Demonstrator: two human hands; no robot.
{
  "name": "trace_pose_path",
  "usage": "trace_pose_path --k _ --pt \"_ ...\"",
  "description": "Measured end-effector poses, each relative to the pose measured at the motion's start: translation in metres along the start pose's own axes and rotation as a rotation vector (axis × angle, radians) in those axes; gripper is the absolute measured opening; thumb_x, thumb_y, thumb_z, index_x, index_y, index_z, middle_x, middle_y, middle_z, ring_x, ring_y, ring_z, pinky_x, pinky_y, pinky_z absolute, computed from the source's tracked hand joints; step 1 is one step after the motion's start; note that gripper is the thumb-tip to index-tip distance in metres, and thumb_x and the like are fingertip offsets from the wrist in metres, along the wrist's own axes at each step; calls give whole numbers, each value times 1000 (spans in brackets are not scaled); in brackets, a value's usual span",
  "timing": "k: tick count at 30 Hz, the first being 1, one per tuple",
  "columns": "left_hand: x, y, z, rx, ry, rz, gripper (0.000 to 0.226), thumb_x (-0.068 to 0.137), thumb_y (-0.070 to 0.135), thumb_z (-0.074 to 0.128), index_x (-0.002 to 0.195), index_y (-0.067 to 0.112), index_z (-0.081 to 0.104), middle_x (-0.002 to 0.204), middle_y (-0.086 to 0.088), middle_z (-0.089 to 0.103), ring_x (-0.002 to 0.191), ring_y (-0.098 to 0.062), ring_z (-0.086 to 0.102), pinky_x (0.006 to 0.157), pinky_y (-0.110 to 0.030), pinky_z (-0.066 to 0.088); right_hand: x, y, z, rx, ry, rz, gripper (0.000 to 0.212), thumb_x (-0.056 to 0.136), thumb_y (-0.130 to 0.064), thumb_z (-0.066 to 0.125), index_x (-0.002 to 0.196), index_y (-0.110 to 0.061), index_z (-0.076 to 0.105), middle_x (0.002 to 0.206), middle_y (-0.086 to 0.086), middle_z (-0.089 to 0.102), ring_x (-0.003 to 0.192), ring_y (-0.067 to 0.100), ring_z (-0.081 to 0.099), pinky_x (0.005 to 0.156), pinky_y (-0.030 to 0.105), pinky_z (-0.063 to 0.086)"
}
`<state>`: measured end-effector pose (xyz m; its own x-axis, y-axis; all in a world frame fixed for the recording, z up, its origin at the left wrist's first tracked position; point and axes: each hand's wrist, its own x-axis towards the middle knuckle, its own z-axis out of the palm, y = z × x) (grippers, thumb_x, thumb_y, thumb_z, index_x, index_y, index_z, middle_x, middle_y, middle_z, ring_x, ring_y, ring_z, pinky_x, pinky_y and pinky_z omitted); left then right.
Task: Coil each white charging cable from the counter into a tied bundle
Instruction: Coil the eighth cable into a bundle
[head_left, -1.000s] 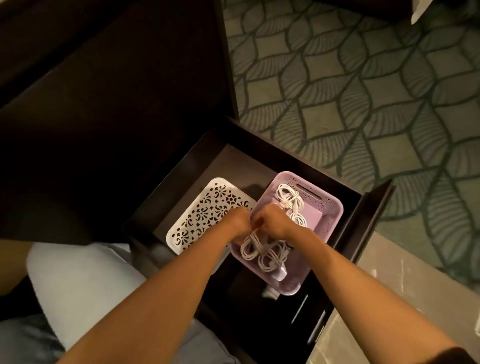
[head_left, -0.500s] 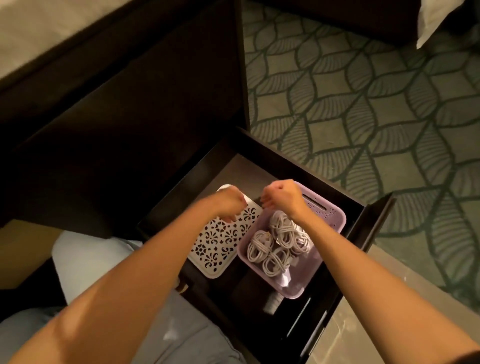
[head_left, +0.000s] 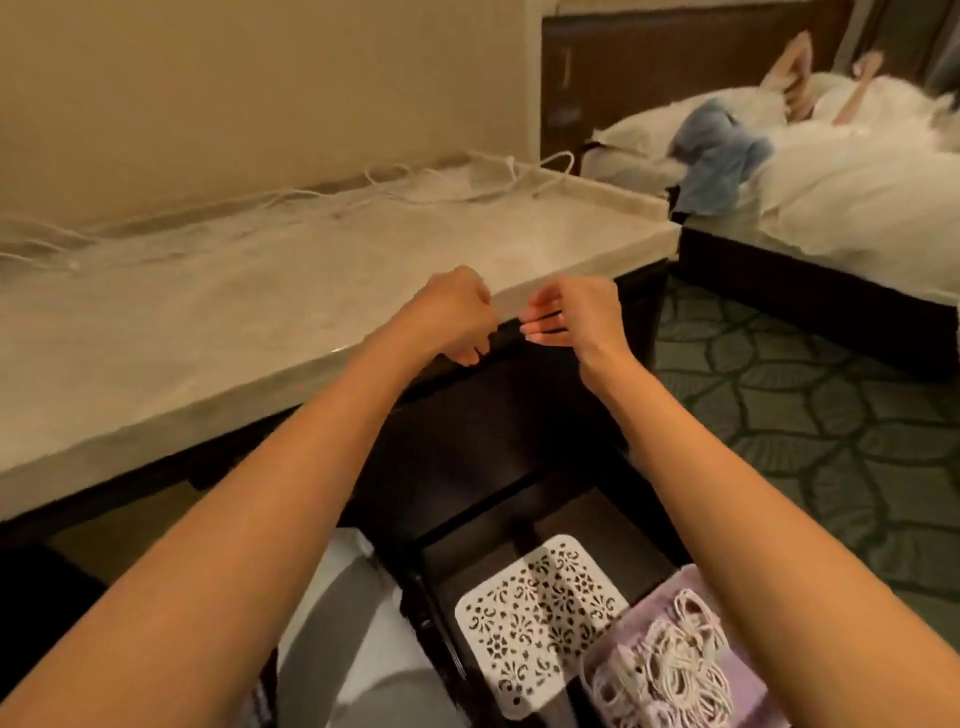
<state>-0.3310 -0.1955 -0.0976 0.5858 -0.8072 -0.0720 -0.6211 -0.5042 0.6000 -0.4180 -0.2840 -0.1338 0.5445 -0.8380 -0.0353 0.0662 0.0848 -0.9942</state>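
1. Left grip (head_left: 452, 318) curled, right grip (head_left: 574, 317) loosely bent; nothing seen in either, above worktop (head_left: 208, 322) edge.
2. Loose white cables (head_left: 415, 189) along worktop rear, by wall; coiled bundles (head_left: 675, 670) in lilac basket (head_left: 644, 616), drawer (head_left: 467, 564) below.

- Dim, warm, yellow-orange indoor light throughout.
- Motion blur smears the cables (head_left: 395, 195) on the counter (head_left: 208, 332) beyond the left hand (head_left: 451, 318) and right hand (head_left: 577, 318); the fingertips look soft.
- The drawer (head_left: 457, 566) below both hands lies in deep shadow.
- Wide-angle bending curves the frame edges.
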Motion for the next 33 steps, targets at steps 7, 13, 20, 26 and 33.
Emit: trace_pose_path --k 7,13,20,26,33 --pt "-8 -45 -98 -21 320 -98 21 92 7 45 94 0 65 81 -11 68 68 -25 66 70 -33 57 10 -54 105 -43 -187 -107 15 79 -2 49 70 0 60 64 14 60 52 21 58 48 22 49" --pt "23 -91 -132 22 348 -189 21 89 5 47 95 -4 65 94 -20 68 81 -33 69 75 -40 58 41 -56 161 -158 -251 -83 14 81 -2 50 69 -3 59 67 13 59 57 22 57 52 24 48" --pt "99 -127 -160 165 327 -194 24 88 2 39 101 -3 59 114 -20 59 99 -33 59 75 -33 47 124 -41 205 -254 -128 10 16 86 -14 54 73 -6 58 76 14 61 63 20 58 64 32 53" --pt "165 -154 -166 149 342 -188 36 91 -4 34 126 -3 40 138 -20 39 125 -33 41 92 -32 35 186 -36 233 -136 3 91 24 90 -22 56 103 -3 55 67 10 57 48 18 55 43 27 46" --pt "219 -165 -167 20 242 -184 56 99 21 38 146 6 12 150 -19 24 134 -34 31 104 -36 30 231 -19 253 -293 201 -77 24 85 -8 54 102 -9 37 113 19 57 89 30 58 74 39 49"
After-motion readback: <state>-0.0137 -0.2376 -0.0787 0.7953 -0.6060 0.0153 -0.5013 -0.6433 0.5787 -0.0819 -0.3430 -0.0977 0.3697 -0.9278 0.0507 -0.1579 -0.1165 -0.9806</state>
